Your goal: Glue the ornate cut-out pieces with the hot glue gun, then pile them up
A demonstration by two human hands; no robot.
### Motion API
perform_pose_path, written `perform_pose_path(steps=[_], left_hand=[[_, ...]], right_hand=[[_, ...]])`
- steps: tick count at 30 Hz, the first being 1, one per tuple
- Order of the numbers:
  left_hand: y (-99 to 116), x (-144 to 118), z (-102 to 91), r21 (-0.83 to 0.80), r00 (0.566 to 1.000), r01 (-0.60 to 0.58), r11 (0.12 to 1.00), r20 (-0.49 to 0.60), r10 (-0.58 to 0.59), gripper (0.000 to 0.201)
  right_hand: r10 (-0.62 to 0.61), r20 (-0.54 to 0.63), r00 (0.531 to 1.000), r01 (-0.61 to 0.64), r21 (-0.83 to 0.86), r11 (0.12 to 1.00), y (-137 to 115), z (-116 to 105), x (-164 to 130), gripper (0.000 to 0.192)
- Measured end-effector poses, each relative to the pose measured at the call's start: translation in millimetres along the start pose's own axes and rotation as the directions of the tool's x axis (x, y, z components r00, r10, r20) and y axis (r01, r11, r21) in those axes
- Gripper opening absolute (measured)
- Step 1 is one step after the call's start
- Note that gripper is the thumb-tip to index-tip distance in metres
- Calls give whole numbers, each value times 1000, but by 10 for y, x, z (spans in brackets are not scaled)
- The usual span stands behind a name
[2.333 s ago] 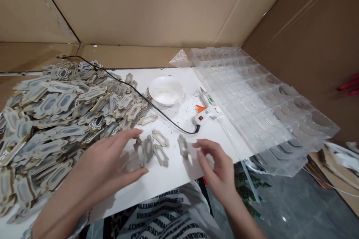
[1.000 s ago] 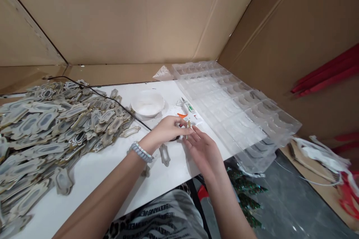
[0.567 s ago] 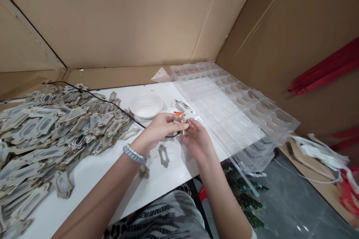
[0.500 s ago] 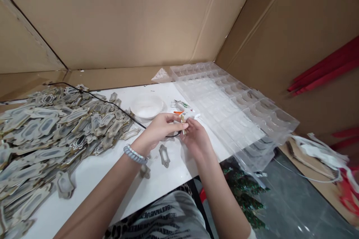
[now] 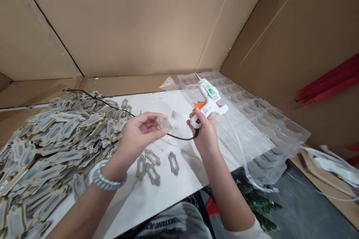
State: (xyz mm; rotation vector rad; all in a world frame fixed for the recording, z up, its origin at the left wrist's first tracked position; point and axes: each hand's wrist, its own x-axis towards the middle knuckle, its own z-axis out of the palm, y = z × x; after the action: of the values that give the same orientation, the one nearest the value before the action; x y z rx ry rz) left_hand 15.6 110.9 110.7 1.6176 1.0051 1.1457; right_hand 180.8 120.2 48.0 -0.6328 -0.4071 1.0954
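One frame (image 5: 163, 123) is in the left hand (image 5: 140, 129), pinched between thumb and fingers above the counter (image 5: 171, 194). The right hand (image 5: 206, 134) is wrapped around the handle of a white glue gun (image 5: 209, 93), near the frame but apart from it. The gun's nozzle points up and away from the person, its orange trigger (image 5: 199, 105) on the left side. A black cord (image 5: 182, 139) runs from the handle's base, passes behind the left hand and crosses the pile (image 5: 58, 149) of similar frames heaped over the counter's left part. A long clear strand (image 5: 238, 143) hangs from behind the gun and slants down across a clear tray (image 5: 263, 119) with rows of hollows, which reaches past the counter's right edge.

Four more frames lie flat below the hands: three clustered (image 5: 153, 174), one apart (image 5: 174, 163) to their right. A white bowl (image 5: 161, 108) sits just beyond the left hand, which partly hides it. A grey bracelet (image 5: 108, 179) circles the left wrist. Cardboard (image 5: 134, 26) walls the far side.
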Motion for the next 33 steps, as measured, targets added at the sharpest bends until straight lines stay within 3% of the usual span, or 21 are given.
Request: perform_pose_path(steps=[6,11,14,16,18,19,21,23,27,29,33], left_hand=[[64,-158,-503,161,969,-112,981,-202,143,29],[-1,-327,-720,250,924,-173,953,-295,245,30],[18,-425,-738,304,896,-201,931,-326,300,28],[53,-475,-722,317,878,-220,922,-348,329,26],[89,-503,-702,288,868,-227,930,-373,327,26],[103,-507,-692,245,872,-208,947,-392,293,27],[117,-495,-674,72,898,-110,991,-421,130,32],[108,-461,-656,-175,906,26,984,-412,-97,37],[53,-367,-625,-488,828,169,857,-401,-391,40],[44,-333,-619,-547,782,213,810,-402,-477,35],[91,-308,-620,-581,736,262,770,-396,-549,25]], right_hand=[[-62,317,946,127,-187,974,-76,35,167,36],[-24,533,846,312,-458,833,-71,-49,165,19],[-70,685,725,530,-491,692,-41,-131,117,13],[-130,791,597,677,-411,610,-25,-172,68,9],[-126,855,504,730,-343,592,-21,-190,8,13],[-111,864,492,726,-336,600,-23,-189,-24,16],[-82,844,530,694,-377,613,-33,-172,-83,18],[-84,793,603,661,-439,609,-36,-147,-125,16],[-144,677,722,603,-513,610,2,-135,-137,7],[-158,656,738,601,-531,598,28,-154,-122,7],[-158,699,697,646,-517,562,32,-180,-108,13]])
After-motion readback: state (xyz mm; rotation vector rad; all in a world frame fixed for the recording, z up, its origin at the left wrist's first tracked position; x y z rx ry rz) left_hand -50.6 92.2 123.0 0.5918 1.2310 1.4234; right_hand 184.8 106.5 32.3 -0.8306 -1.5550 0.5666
